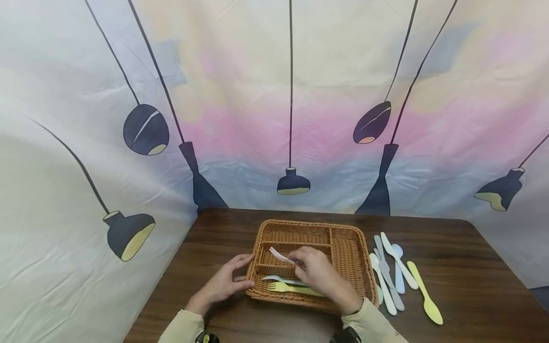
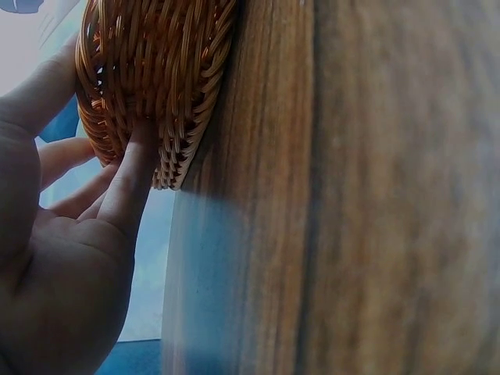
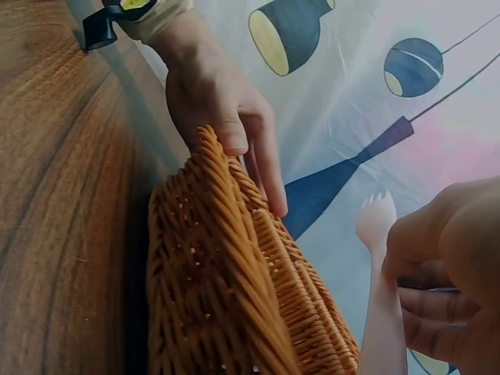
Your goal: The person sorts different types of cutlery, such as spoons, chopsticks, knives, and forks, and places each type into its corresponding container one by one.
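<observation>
A pastel cloth backdrop [image 1: 253, 95] in cream, pink and blue, printed with navy pendant lamps whose openings are mostly pale yellow, hangs creased beyond the basket and along its left. Under the basket lies a dark brown wood-grain worktop [image 1: 467, 271] with rounded far corners. The basket itself, a shallow rectangular tray of honey-brown wicker [image 1: 364, 238], has three long compartments stacked on its left and one deeper compartment down its right.

At the basket's near left corner, the left hand [image 1: 225, 280] sits with thumb and fingers spread wide, touching the rim and outer wall. Over the basket's left compartments, the right hand [image 1: 319, 271] pinches a pale pink plastic fork [image 1: 281, 256] in a narrow grip, its tines above the middle one. Both wrists emerge from cream sleeves [image 1: 182, 327].

To the basket's right lie a yellow spoon [image 1: 426, 294], farthest out, then a white knife [image 1: 399, 261], a grey-blue knife [image 1: 386, 270], a whitish spoon [image 1: 383, 285] and a light blue spoon [image 1: 399, 274]. In the basket's near left compartment rest a yellow fork [image 1: 291, 287] and a pale blue utensil [image 1: 283, 280] whose type is unclear.
</observation>
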Tool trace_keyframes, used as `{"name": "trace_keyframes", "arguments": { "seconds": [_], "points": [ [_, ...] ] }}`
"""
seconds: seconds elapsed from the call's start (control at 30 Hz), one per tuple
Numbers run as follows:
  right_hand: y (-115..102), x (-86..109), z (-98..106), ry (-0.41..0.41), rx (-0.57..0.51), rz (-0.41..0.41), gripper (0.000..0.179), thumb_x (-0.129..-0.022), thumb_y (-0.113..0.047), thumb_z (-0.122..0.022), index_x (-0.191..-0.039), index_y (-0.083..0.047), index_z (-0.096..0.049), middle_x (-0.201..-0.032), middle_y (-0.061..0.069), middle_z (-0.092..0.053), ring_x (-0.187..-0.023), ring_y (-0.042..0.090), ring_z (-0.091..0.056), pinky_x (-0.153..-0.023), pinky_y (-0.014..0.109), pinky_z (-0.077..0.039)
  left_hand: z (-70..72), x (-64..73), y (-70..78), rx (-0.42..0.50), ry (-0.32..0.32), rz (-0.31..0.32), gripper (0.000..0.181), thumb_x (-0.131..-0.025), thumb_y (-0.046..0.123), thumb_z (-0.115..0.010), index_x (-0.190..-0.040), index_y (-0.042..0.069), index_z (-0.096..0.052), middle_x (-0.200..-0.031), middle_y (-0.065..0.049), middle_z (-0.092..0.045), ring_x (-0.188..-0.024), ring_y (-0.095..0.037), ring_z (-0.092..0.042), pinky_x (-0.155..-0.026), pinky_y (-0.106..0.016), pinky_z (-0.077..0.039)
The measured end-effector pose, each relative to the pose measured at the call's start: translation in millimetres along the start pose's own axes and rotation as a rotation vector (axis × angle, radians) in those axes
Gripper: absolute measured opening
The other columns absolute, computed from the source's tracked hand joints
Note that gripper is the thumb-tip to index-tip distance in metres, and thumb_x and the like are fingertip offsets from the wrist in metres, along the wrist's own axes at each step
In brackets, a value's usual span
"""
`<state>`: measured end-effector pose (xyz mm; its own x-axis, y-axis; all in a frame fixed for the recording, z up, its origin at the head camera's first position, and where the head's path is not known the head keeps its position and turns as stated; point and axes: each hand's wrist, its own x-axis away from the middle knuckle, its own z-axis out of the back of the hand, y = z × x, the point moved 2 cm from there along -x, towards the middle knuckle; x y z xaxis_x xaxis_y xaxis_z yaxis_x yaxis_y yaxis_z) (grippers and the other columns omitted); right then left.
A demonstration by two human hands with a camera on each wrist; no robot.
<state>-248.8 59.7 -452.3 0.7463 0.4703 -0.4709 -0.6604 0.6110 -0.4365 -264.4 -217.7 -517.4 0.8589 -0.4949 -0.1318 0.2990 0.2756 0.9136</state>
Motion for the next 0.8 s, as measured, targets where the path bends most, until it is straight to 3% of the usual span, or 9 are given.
{"name": "trace_keyframes", "arguments": {
  "seconds": [0.17, 0.27, 0.5, 0.8],
  "points": [
    [-2.8, 1.1, -3.2, -0.001, -0.010, 0.069, 0.023, -0.079, 0.003, -0.069, -0.101, -0.005, -0.073, -0.093, 0.004, -0.069, -0.076, 0.010, -0.063, -0.061, 0.013, -0.055, 0.7, -1.1, 0.7, -0.010, 0.003, 0.000, 0.079, -0.084, 0.018, -0.077, -0.147, -0.003, -0.036, -0.149, -0.025, -0.031, -0.129, -0.046, -0.044, -0.097, -0.028, -0.054],
    [-3.6, 2.3, -4.4, -0.051, -0.013, 0.085, 0.023, -0.082, -0.001, -0.069, -0.103, -0.007, -0.073, -0.091, 0.002, -0.068, -0.073, 0.008, -0.060, -0.060, 0.013, -0.053, 0.2, -0.7, 0.3, -0.013, 0.003, 0.003, 0.077, -0.084, 0.017, -0.077, -0.147, -0.002, -0.037, -0.149, -0.025, -0.032, -0.128, -0.046, -0.044, -0.097, -0.028, -0.054],
    [-1.6, 3.7, -3.2, -0.089, 0.016, 0.067, 0.026, -0.085, -0.012, -0.070, -0.111, -0.008, -0.071, -0.100, 0.001, -0.070, -0.080, 0.007, -0.059, -0.070, 0.022, -0.058, 0.3, 0.0, 0.1, -0.002, -0.002, 0.006, 0.076, -0.085, 0.016, -0.077, -0.147, -0.002, -0.037, -0.149, -0.025, -0.032, -0.128, -0.046, -0.046, -0.096, -0.028, -0.055],
    [2.5, 5.7, -1.5, -0.087, -0.003, 0.043, 0.026, -0.086, -0.012, -0.070, -0.111, -0.008, -0.071, -0.101, 0.001, -0.069, -0.076, 0.006, -0.059, -0.066, 0.020, -0.056, -0.2, 0.7, 0.0, 0.004, 0.000, 0.008, 0.077, -0.084, 0.016, -0.077, -0.147, -0.003, -0.037, -0.149, -0.026, -0.032, -0.128, -0.046, -0.046, -0.096, -0.027, -0.055]
  ]
}}
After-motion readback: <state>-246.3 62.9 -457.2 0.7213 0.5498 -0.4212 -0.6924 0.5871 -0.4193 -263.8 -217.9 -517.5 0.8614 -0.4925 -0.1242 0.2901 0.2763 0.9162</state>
